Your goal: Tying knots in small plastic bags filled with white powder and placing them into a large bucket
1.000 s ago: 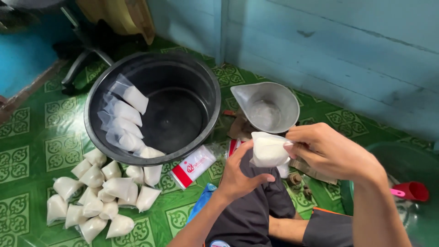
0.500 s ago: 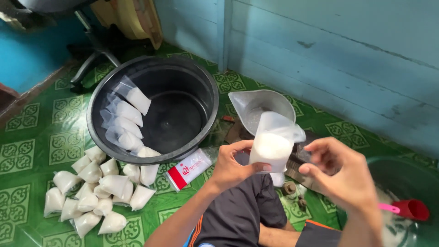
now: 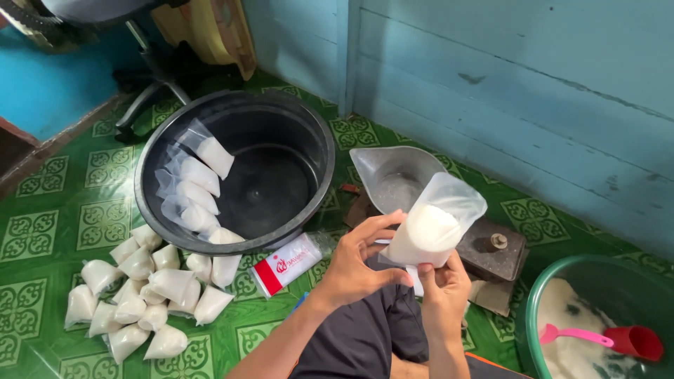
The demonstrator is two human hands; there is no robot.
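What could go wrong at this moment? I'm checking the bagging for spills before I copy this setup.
1. The clear plastic bag of white powder is open at the top and tilted; held only near its base by the left hand and right hand, it might tip powder onto the lap.
2. The metal scale pan sits right behind the bag, so an elbow or the bag could perhaps knock it.

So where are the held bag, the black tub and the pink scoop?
held bag (image 3: 428,235), head view, on its white filled part.
black tub (image 3: 319,133), head view, on its right rim.
pink scoop (image 3: 572,335), head view, on its handle.
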